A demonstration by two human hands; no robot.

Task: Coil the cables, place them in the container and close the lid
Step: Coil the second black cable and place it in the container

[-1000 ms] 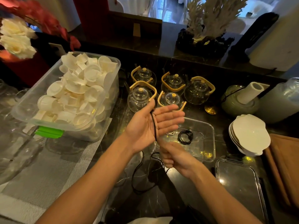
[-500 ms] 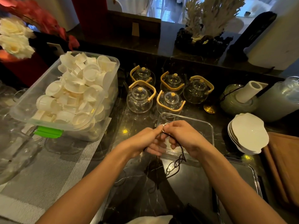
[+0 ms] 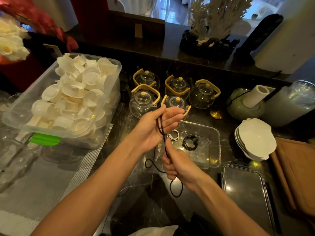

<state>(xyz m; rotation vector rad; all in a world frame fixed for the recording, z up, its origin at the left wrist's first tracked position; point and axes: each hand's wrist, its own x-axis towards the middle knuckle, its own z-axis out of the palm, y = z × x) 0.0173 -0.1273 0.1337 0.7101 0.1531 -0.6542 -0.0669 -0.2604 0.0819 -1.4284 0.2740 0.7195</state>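
My left hand (image 3: 156, 128) is raised palm-up above the counter, fingers stretched, with a black cable (image 3: 162, 132) looped around it and its USB plug poking out past the thumb. Below it, my right hand (image 3: 177, 165) is closed around the same cable, whose loose end curls on the dark counter. Behind my hands stands a clear rectangular container (image 3: 214, 147), holding a coiled black cable (image 3: 190, 142) and a coiled white cable (image 3: 173, 135). Its clear lid (image 3: 245, 193) lies flat to the right.
A big clear tub (image 3: 109, 103) of white cups stands at the left on a grey mat. Several glass teapots (image 3: 177, 86) stand behind the container. Stacked white dishes (image 3: 255, 138), a paper roll and a wooden board (image 3: 296, 176) are at the right.
My hands were together over the container half a second ago. Now the left has lifted and opened its fingers with cable wrapped on it, and the right has dropped back toward me holding the cable.
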